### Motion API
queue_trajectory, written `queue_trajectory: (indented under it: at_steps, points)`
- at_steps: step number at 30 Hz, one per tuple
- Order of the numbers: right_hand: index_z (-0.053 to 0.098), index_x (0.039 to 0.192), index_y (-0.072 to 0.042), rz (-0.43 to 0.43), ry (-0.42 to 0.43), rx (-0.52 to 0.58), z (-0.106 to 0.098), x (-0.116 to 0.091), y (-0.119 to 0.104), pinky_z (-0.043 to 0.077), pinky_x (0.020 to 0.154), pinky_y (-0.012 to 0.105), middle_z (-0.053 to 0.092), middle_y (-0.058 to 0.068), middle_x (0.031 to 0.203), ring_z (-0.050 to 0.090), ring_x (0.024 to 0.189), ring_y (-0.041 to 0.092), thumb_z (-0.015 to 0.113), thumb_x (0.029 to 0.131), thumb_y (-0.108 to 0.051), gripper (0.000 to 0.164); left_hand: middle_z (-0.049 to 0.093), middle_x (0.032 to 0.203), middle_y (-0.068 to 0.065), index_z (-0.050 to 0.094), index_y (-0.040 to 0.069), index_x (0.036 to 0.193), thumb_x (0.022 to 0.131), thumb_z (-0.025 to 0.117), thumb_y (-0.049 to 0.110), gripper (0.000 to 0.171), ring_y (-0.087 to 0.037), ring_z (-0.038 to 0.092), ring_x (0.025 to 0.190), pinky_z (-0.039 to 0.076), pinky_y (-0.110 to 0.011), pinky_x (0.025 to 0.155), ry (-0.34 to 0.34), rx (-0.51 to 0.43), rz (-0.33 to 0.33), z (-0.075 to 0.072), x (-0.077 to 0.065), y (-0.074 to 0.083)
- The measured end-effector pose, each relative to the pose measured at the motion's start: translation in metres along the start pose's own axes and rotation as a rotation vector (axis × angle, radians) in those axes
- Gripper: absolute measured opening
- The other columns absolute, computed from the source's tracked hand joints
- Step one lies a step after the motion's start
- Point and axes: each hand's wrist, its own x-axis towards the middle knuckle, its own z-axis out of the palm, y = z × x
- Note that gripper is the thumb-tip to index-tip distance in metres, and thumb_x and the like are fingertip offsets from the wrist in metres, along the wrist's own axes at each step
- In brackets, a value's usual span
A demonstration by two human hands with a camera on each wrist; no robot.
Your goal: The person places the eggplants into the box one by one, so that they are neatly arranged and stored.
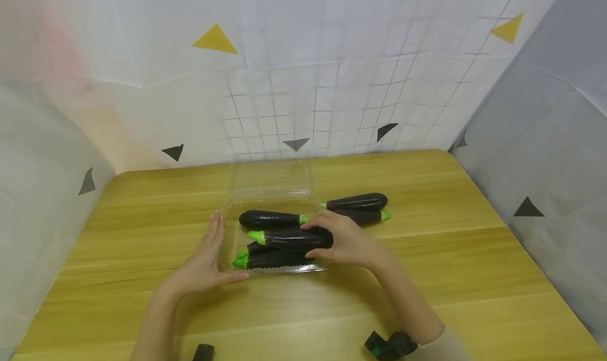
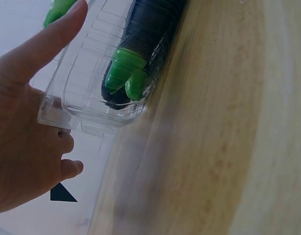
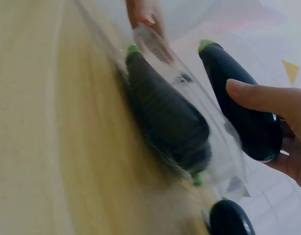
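Observation:
A clear plastic clamshell box (image 1: 230,240) lies on the table, its lid (image 1: 271,177) folded back. My right hand (image 1: 348,240) grips a dark purple eggplant (image 1: 291,238) by its thick end, green stem pointing left, over the box. In the right wrist view, thumb and fingers stand on opposite sides of this eggplant (image 3: 241,93). One eggplant (image 1: 266,218) lies at the back of the box; others (image 1: 280,259) lie along the front, partly hidden. Around the box's left front corner, my left hand (image 1: 201,261) spreads with straight fingers and extended thumb.
Two more eggplants (image 1: 358,201) lie on the wooden table (image 1: 474,255) right of the box. White sheeting (image 1: 156,108) with yellow and black triangles stands behind and at both sides. A dark wrist device (image 1: 391,345) sits by the right forearm.

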Motion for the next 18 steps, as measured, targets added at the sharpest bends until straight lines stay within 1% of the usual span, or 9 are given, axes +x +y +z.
queue_trajectory:
  at_steps: [3,5,6,7,10,13,14,18]
  points:
    - [0.065,0.122,-0.014,-0.001,0.024,-0.026,0.007,0.004,-0.004,0.051,0.089,0.037,0.059,-0.003,0.12,0.06,0.108,0.017,0.082,0.077,-0.035,0.053,-0.033,0.153,-0.002,-0.019,0.008,0.15,0.074,0.08,0.049,0.131,-0.031,-0.021,0.142,0.006,-0.067,0.108,0.0,0.003,-0.002,0.0,0.0,0.0]
    - [0.064,0.123,-0.013,-0.021,0.055,-0.038,0.012,0.006,-0.006,0.052,0.087,0.036,0.059,-0.002,0.12,0.061,0.106,0.017,0.082,0.076,-0.034,0.055,-0.033,0.153,-0.002,-0.019,0.008,0.15,0.074,0.079,0.049,0.131,-0.031,-0.021,0.142,0.006,-0.067,0.108,0.0,0.005,-0.003,0.0,0.0,0.0]
    - [0.064,0.123,-0.012,-0.037,0.074,-0.044,0.015,0.007,-0.006,0.053,0.086,0.035,0.06,-0.001,0.12,0.061,0.105,0.017,0.083,0.075,-0.033,0.055,-0.033,0.153,-0.002,-0.019,0.008,0.15,0.074,0.079,0.049,0.131,-0.031,-0.021,0.142,0.006,-0.067,0.107,0.0,0.007,-0.004,0.0,0.0,0.0]
    - [0.063,0.123,-0.012,-0.056,0.091,-0.054,0.018,0.007,-0.007,0.053,0.083,0.033,0.06,-0.001,0.119,0.062,0.099,0.015,0.083,0.075,-0.033,0.056,-0.033,0.153,-0.002,-0.019,0.007,0.15,0.074,0.079,0.049,0.131,-0.031,-0.021,0.142,0.006,-0.067,0.107,0.001,0.007,-0.005,0.0,0.0,0.0]
    - [0.063,0.122,-0.012,-0.12,0.142,-0.078,0.026,0.009,-0.007,0.054,0.08,0.03,0.061,0.0,0.116,0.063,0.096,0.014,0.085,0.073,-0.032,0.058,-0.033,0.153,-0.002,-0.019,0.008,0.15,0.074,0.079,0.049,0.131,-0.031,-0.021,0.142,0.007,-0.067,0.107,0.0,0.007,-0.006,0.0,0.0,-0.001]
    - [0.062,0.122,-0.012,-0.164,0.18,-0.104,0.031,0.01,-0.007,0.054,0.077,0.029,0.062,0.001,0.115,0.063,0.092,0.013,0.086,0.071,-0.032,0.059,-0.033,0.153,-0.003,-0.018,0.007,0.15,0.074,0.079,0.049,0.131,-0.031,-0.021,0.142,0.007,-0.066,0.108,0.001,0.009,-0.007,0.0,0.001,-0.001]
    - [0.062,0.121,-0.012,-0.171,0.19,-0.107,0.032,0.011,-0.007,0.054,0.078,0.03,0.063,0.001,0.115,0.063,0.096,0.014,0.086,0.071,-0.032,0.059,-0.033,0.153,-0.003,-0.018,0.007,0.151,0.074,0.079,0.049,0.131,-0.031,-0.021,0.142,0.007,-0.066,0.108,0.0,0.01,-0.007,0.0,0.002,0.0]
    - [0.063,0.12,-0.012,-0.161,0.229,-0.112,0.033,0.011,-0.005,0.054,0.078,0.03,0.065,0.002,0.114,0.064,0.097,0.015,0.087,0.069,-0.032,0.059,-0.033,0.153,-0.003,-0.018,0.007,0.151,0.074,0.079,0.049,0.131,-0.031,-0.021,0.142,0.006,-0.066,0.108,-0.002,0.006,-0.011,0.0,0.002,0.0]
